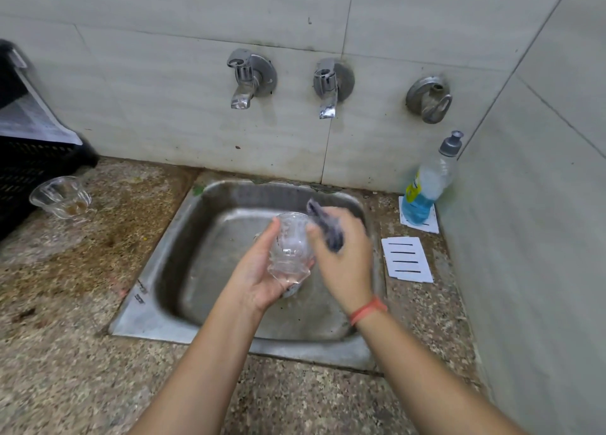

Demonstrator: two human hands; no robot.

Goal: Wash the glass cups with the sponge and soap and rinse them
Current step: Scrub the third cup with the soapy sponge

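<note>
Light even, moderately dim, diffuse; soft shadows only. Faint glare on taps (251, 77) and sink (170, 238) rim. Right hand (344, 257) motion-blurred. Wide-angle bowing at edges; tile lines curve. Overall slightly soft.

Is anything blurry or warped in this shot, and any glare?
Head view: the right hand and sponge smear with motion blur; the left hand and glass cup look sharper. Head view: wide-angle distortion bows the tile lines near the edges. Head view: soft light, small glints on the left tap, no hard shadows.
</note>
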